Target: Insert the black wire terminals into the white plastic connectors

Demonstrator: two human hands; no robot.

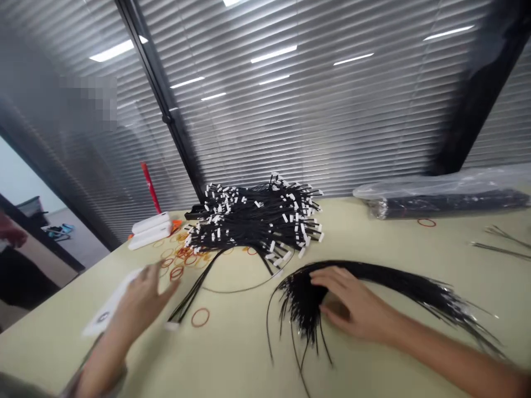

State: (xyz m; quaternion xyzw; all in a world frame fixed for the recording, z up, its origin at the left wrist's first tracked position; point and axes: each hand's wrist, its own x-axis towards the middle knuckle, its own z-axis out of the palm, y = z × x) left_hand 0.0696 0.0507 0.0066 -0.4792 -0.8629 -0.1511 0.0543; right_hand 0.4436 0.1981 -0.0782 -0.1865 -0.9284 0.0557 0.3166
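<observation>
My right hand point(352, 307) rests at the near end of a thick bundle of loose black wires point(305, 296), thumb and fingers apart, fingertips touching the strands. That bundle curves off to the right, where its tips look silvery. My left hand point(141, 304) hovers over the table's left side with nothing in it, thumb spread from the fingers and slightly blurred. Beneath it lies a white sheet or flat packet point(97, 318). Between my hands, a few black cables point(199, 293) end in a white connector. Beyond them is a large pile of black cables with white connectors point(253, 218).
Orange and red rubber bands point(182, 255) lie scattered at the left, with one band point(200, 318) closer in. White boxes point(151, 229) and a red pen-like stick point(150, 188) stand behind. A plastic-wrapped dark roll point(448, 203) lies at the back right, before window blinds. Loose wires point(500, 249) are at far right.
</observation>
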